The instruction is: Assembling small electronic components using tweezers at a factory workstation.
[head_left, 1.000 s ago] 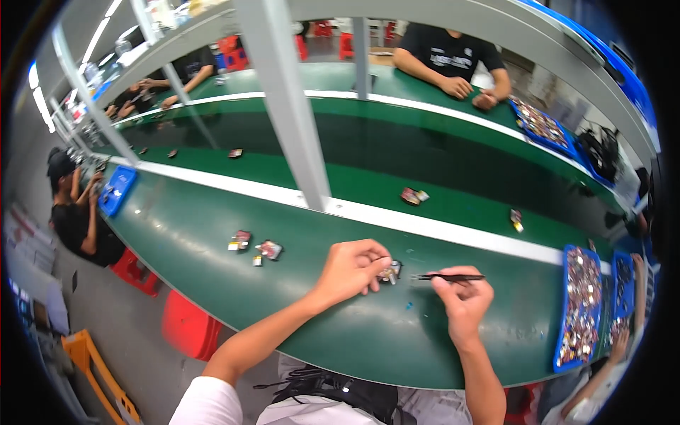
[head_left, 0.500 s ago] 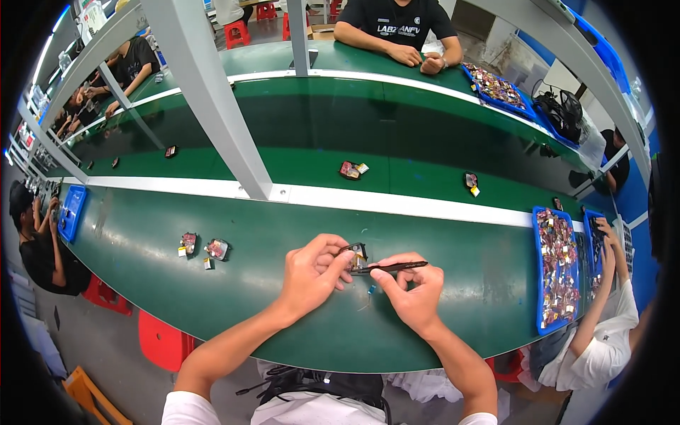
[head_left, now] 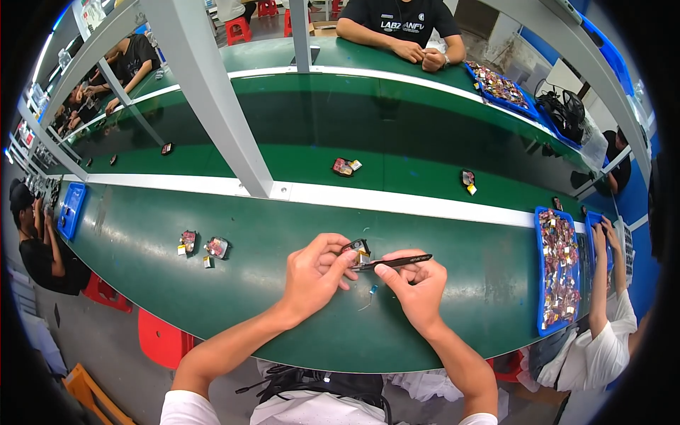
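My left hand [head_left: 309,278] pinches a small black plastic housing [head_left: 364,246] with a silvery and yellowish part showing inside it. Black tweezers [head_left: 411,261] are gripped in my right hand [head_left: 418,290], their tips reaching to the lower side of the housing beside my left fingertips. What exactly the tips touch is too small to tell. Just below the tweezers, a tiny blue piece with a thin wire [head_left: 372,290] lies on the green bench. Off to the left rest two small electronic assemblies, one [head_left: 188,241] beside the other [head_left: 217,247], each with a small white-and-yellow block.
A blue tray [head_left: 542,283] piled with small assemblies stands at the right, near a co-worker's arms [head_left: 602,262]. Past the white rail [head_left: 340,203], several assemblies [head_left: 346,166] lie on a green belt. A grey post [head_left: 212,99] rises left of centre. Another blue tray [head_left: 71,212] is far left.
The tweezers have turned slightly in my right hand, and the housing has tilted a little in my left. Assemblies on the belt have shifted slightly left. The co-worker's arms at the right have moved.
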Demonstrator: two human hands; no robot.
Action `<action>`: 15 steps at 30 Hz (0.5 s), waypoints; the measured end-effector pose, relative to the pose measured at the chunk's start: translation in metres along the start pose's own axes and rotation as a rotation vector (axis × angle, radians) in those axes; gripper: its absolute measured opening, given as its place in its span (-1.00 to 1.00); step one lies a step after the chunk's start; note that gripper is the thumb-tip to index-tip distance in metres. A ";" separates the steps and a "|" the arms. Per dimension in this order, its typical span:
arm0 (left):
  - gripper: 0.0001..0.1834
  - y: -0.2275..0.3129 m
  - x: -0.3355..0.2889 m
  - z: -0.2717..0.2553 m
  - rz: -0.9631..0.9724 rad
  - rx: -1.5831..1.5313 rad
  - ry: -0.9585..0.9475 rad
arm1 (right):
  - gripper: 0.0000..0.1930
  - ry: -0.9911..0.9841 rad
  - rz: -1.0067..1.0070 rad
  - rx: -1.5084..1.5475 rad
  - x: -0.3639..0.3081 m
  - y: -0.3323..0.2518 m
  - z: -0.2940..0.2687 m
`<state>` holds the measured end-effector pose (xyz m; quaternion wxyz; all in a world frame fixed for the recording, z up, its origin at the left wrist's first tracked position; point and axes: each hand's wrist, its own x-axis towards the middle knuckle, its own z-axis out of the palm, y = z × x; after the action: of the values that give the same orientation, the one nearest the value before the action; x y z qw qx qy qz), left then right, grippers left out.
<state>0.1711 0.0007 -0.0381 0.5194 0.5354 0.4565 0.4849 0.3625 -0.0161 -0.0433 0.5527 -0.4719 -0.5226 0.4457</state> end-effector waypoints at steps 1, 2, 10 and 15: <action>-0.77 -0.001 -0.001 0.000 -0.001 0.003 0.003 | -0.85 -0.006 0.035 0.063 0.001 0.001 0.001; -0.77 -0.002 -0.001 0.000 0.018 0.009 -0.004 | -0.85 -0.008 0.069 0.120 0.001 0.000 0.000; -0.78 -0.004 -0.001 0.002 0.076 0.022 0.012 | -0.86 0.027 0.054 0.101 -0.001 -0.003 -0.002; -0.80 -0.001 0.003 0.001 0.001 -0.006 0.077 | -0.87 0.100 -0.296 -0.193 -0.007 -0.006 0.002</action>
<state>0.1723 0.0032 -0.0394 0.5030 0.5149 0.4744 0.5068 0.3600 -0.0240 -0.0389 0.5898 -0.4623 -0.5986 0.2831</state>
